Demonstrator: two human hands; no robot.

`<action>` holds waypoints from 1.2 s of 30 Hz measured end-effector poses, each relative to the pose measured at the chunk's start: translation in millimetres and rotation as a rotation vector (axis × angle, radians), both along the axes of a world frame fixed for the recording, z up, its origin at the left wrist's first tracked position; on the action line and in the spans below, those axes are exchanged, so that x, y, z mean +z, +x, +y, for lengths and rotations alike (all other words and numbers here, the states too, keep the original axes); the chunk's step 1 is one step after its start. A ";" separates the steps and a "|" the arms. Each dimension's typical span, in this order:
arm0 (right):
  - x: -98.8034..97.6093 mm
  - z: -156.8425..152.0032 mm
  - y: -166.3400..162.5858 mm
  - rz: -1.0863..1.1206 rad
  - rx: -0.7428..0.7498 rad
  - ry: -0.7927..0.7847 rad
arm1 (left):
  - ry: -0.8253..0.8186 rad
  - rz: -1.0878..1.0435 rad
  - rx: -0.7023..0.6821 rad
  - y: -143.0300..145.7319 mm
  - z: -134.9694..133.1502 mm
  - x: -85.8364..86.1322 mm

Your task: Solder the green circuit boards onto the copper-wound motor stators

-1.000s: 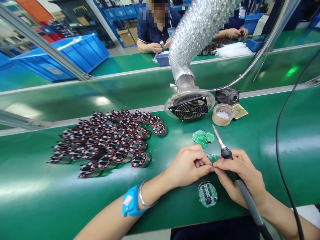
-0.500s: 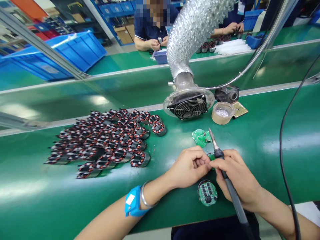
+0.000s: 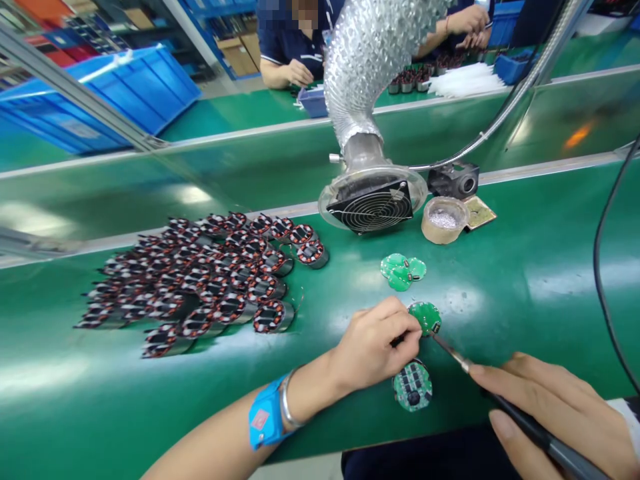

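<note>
My left hand (image 3: 373, 347) rests on the green bench, fingers pinched against the edge of a small round green circuit board (image 3: 425, 315). My right hand (image 3: 555, 410) is closed round a soldering iron (image 3: 505, 400) held like a pen, its tip touching the right edge of that board. A second round board (image 3: 413, 387) with dark components lies just below my left fingers. A blue wrist strap and a metal bangle sit on my left wrist.
Several more green boards (image 3: 401, 270) lie further back. A heap of copper-wound stators (image 3: 210, 280) covers the left. A fume fan (image 3: 373, 200) on a foil duct, a tape roll (image 3: 444, 221) and a black cable (image 3: 603, 280) stand behind. Other people work at the far bench.
My right hand has drawn back towards me and turned the iron from tip-up to tip-down onto the small board. My left hand stays on the board.
</note>
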State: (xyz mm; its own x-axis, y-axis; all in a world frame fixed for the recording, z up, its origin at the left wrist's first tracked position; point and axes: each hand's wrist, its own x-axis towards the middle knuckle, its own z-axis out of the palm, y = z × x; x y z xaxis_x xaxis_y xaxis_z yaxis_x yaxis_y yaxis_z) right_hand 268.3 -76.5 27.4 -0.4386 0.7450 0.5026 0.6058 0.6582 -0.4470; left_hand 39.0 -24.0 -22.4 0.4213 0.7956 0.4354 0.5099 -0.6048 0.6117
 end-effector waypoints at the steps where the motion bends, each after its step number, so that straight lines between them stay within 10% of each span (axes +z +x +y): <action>1: -0.3 0.8 -0.2 0.004 0.012 -0.005 | 0.018 0.014 0.005 0.0 -0.5 -0.7; 23: -0.7 0.8 5.8 -0.001 -0.014 0.002 | 0.135 0.234 0.001 0.7 -3.2 -2.0; 36: -49.6 52.6 -29.7 0.151 0.154 -0.156 | 0.305 0.393 -0.274 -28.5 7.7 6.8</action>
